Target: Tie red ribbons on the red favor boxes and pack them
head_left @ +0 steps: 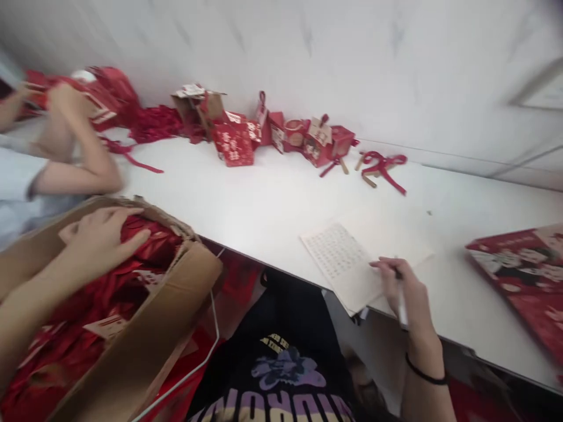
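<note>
My right hand is closed around a pen with a white barrel, at the right side of a sheet of paper covered in rows of small handwritten characters. That sheet lies at the front edge of the white table. At the left, my left hand rests with its fingers stretched out over the far side of a cardboard box. Red shiny packages with pale tags fill this box, some under my fingers.
Small red gift boxes stand along the wall, with ribbon pieces beside them. A large red printed box lies at the right. Another person's arm reaches among red packages at the far left. A white cable hangs below the table.
</note>
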### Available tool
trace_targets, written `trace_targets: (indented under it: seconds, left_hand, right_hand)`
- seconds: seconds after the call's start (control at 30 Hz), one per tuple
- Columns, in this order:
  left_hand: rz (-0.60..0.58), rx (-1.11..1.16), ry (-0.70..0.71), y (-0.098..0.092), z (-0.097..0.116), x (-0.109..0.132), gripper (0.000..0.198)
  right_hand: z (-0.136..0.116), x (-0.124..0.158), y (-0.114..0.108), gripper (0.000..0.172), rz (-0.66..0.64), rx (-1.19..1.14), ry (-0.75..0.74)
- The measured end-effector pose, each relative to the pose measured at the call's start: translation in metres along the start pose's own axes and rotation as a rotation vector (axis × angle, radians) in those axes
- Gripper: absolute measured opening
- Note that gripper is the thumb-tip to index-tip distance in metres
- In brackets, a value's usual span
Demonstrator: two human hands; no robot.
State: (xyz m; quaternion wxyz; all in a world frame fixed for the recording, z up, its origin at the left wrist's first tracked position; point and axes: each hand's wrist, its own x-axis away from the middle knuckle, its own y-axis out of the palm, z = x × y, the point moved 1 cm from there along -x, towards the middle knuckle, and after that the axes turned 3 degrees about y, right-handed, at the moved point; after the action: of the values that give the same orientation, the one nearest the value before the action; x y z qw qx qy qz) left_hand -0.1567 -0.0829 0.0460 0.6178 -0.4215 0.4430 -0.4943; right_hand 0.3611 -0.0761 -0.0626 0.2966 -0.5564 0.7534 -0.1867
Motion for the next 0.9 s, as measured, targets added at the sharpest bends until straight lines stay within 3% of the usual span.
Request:
trace_targets:
  seconds: [0.07,0.13,0.23,0.3,0.37,0.47,0.57,0.7,0.77,0.9]
  left_hand:
    - [-0.029,-0.015,0.203,0.004,0.059,-0.027,0.047]
    - [-0.305,0.125,0.391,0.023,0.124,-0.05,0.046]
    - [-0.652,0.225,0.658,0.074,0.214,-0.079,0.043]
    - [-0.66,0.221,0.811,0.116,0.258,-0.096,0.037]
    - [-0.563,0.243,0.844,0.156,0.289,-0.109,0.033]
    - [-0.417,0.342,0.79,0.198,0.313,-0.12,0.027]
    - [-0.347,0.41,0.802,0.216,0.317,-0.12,0.02]
    - [-0.355,0.452,0.808,0.218,0.311,-0.119,0.016]
    - [-0.379,0.436,0.833,0.215,0.309,-0.12,0.018]
    - [-0.44,0.378,0.881,0.212,0.305,-0.123,0.028]
  right_hand:
    - [0.011,0.003,-0.001,0.032,-0.197,0.09,-0.093]
    - [0.013,0.01,0.008,0.033,-0.28,0.145,-0.16]
    - [-0.001,0.021,0.034,0.033,-0.228,0.253,-0.187]
    - [-0.019,0.026,0.053,0.029,-0.169,0.344,-0.162]
    - [-0.036,0.03,0.068,0.025,-0.136,0.417,-0.12]
    - [-0.05,0.031,0.075,0.024,-0.145,0.396,-0.141]
    - [-0.048,0.022,0.066,0.03,-0.117,0.126,-0.102]
    - [-0.035,-0.011,0.053,0.03,0.075,-0.35,0.194]
    - [-0.033,-0.029,0.056,0.032,0.086,-0.503,0.291]
    - [-0.036,-0.046,0.07,0.028,0.031,-0.443,0.366]
